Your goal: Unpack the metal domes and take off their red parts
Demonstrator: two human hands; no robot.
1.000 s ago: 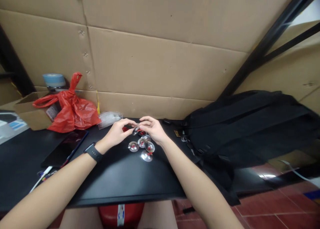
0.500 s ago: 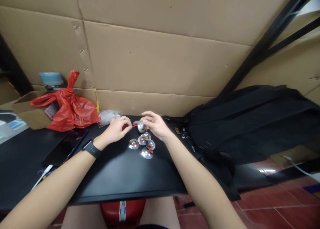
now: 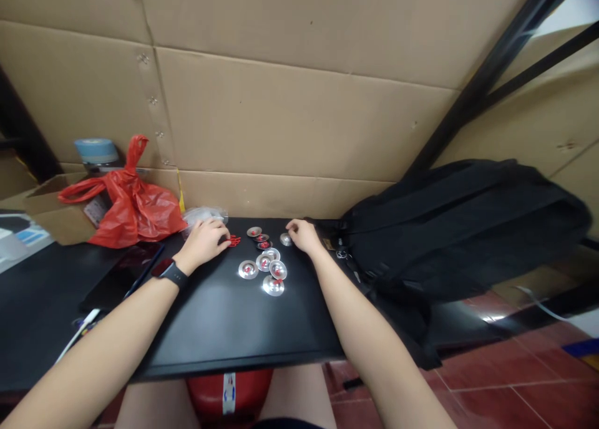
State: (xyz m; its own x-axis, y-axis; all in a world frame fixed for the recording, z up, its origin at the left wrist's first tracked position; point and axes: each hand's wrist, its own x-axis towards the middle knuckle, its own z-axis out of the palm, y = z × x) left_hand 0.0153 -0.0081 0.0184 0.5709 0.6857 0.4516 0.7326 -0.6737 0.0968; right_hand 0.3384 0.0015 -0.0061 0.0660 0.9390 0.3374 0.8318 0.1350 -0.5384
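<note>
My left hand rests at the back of the black table, fingers curled down at a small heap of red cords; the fingertips are partly hidden. Farther right, my right hand pinches the edge of a small metal cymbal at table level. Between the hands lie several more finger cymbals, silver discs with red cord at their middles. One cymbal sits apart on the left, another is nearest me, and a further one lies at the back.
On the left are a red plastic bag, a clear plastic bag, a cardboard box and a dark phone. A black backpack fills the right side. A cardboard wall stands behind the table.
My right hand has moved right and down, taking the raised cymbal to the table. My left hand has shifted slightly left, to the red cords. More cymbals at the back are now uncovered.
</note>
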